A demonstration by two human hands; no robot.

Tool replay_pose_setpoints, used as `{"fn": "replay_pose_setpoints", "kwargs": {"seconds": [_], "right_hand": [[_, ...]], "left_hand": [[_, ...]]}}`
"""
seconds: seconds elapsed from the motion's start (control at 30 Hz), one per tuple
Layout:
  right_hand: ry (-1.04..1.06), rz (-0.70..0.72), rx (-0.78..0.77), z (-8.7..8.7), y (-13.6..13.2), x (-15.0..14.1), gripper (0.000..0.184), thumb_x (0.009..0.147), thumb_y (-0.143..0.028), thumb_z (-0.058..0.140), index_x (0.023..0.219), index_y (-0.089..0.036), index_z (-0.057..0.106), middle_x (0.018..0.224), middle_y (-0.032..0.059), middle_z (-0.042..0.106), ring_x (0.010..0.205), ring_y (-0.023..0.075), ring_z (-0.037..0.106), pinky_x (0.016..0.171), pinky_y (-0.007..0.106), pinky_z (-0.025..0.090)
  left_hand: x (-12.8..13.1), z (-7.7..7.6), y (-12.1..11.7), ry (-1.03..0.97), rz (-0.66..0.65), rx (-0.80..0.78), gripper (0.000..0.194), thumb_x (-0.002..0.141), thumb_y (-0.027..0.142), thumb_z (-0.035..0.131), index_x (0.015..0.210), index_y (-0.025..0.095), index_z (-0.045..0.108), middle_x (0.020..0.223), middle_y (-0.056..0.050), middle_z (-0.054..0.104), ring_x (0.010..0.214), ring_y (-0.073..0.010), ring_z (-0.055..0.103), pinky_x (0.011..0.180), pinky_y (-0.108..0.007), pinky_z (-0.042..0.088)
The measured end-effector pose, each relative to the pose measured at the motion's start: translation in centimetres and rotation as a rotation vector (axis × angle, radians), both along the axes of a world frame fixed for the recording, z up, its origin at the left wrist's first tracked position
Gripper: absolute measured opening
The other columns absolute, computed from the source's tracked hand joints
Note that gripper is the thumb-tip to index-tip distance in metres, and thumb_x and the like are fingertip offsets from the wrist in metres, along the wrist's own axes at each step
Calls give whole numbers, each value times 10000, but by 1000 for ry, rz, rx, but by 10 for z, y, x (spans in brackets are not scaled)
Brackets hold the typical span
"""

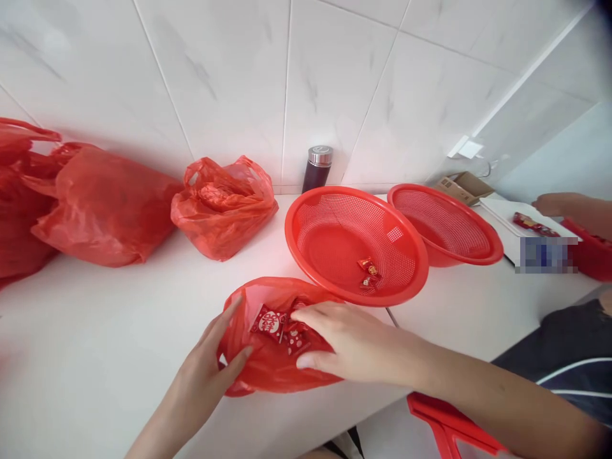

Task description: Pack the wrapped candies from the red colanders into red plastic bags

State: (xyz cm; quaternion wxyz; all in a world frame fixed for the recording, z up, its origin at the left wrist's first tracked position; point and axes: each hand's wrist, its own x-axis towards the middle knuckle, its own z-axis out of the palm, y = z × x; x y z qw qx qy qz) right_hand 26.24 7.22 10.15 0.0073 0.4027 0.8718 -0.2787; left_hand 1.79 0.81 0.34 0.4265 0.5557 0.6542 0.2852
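Note:
An opened red plastic bag (pixel 272 381) lies on the white table with several small red candy packets (pixel 269 323) inside, some printed with white lettering. My left hand (pixel 208 360) rests at the bag's left side, thumb and fingers apart against the plastic. From the right, my right hand (pixel 349 341) reaches over the bag's opening, thumb and forefinger spread beside the packets; its other fingers are partly hidden. Just behind the bag stands a red plastic basket (pixel 329 248) with a few small red and gold packets (pixel 368 271) at its bottom.
Another red basket (pixel 440 220) stands behind to the right. A dark thermos (pixel 316 171) is by the tiled wall. Filled red bags (pixel 112 204) line the left, with a tied one (pixel 222 213) nearer. At right are a cardboard box (pixel 463 188), a scale-like white surface, and another person's hand (pixel 552 204).

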Motion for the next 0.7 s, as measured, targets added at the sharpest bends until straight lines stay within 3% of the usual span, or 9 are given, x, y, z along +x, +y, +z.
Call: {"fn": "replay_pose_setpoints", "kwargs": {"seconds": [0.07, 0.13, 0.17, 0.23, 0.3, 0.37, 0.47, 0.57, 0.7], "right_hand": [[141, -43, 19, 19, 16, 15, 375, 904, -456, 557, 1236, -282, 574, 1211, 42, 638, 1091, 207, 601, 922, 331, 450], [127, -164, 107, 26, 49, 37, 398, 899, -467, 545, 1266, -314, 533, 1250, 32, 607, 1097, 200, 591, 901, 326, 456], [35, -205, 143, 24, 69, 49, 492, 859, -472, 590, 1318, -324, 489, 1319, 49, 553, 1121, 226, 575, 891, 342, 455], [-282, -239, 37, 9, 106, 74, 814, 702, -496, 732, 1418, -330, 382, 1469, 113, 372, 1094, 286, 582, 804, 358, 475], [-547, -227, -97, -13, 132, 93, 981, 567, -468, 817, 1424, -278, 378, 1426, 175, 384, 999, 304, 612, 714, 341, 471], [-625, -197, -135, -34, 143, 104, 876, 574, -418, 806, 1349, -211, 456, 1310, 186, 475, 912, 274, 623, 648, 302, 447], [-592, -151, -144, -53, 146, 108, 498, 640, -293, 740, 1104, -179, 602, 1110, 117, 593, 792, 200, 614, 592, 254, 406], [-560, -120, -173, -55, 153, 112, 218, 667, -202, 692, 876, -179, 635, 883, 44, 637, 705, 158, 587, 576, 237, 379], [-496, -138, -158, -42, 165, 116, 139, 723, -223, 666, 844, -178, 614, 822, 31, 633, 697, 148, 580, 578, 232, 378]], "left_hand": [[0, 2, -3, 7, 5, 28, 678, 867, 497, 528, 1479, 430, 244, 1473, -36, 428, 1031, -241, 649, 787, -333, 587], [-1, 5, -6, -26, 37, 31, 703, 848, 510, 553, 1475, 437, 246, 1489, -37, 407, 1020, -248, 656, 728, -312, 604], [-1, 5, -8, -44, 68, 26, 720, 835, 523, 565, 1474, 442, 242, 1493, -38, 403, 1002, -250, 664, 700, -309, 611], [-5, 3, -12, -59, 139, 17, 746, 814, 551, 576, 1470, 459, 232, 1491, -29, 406, 977, -255, 672, 659, -312, 620], [-10, -5, -16, -56, 195, 16, 766, 787, 580, 592, 1459, 478, 241, 1486, -13, 413, 1004, -267, 668, 664, -321, 628], [-18, -17, -19, -67, 209, 3, 808, 749, 594, 626, 1456, 483, 250, 1480, -14, 427, 1031, -285, 666, 684, -336, 632], [-26, -31, -21, -104, 219, -13, 849, 725, 586, 656, 1458, 487, 241, 1485, -23, 430, 1029, -293, 676, 710, -355, 632], [-30, -35, -21, -116, 231, 14, 839, 736, 579, 649, 1463, 478, 242, 1490, -34, 429, 1033, -301, 677, 718, -362, 630], [-32, -32, -21, -96, 248, 50, 860, 717, 587, 660, 1466, 460, 258, 1492, -50, 429, 1030, -317, 678, 687, -351, 631]]}}
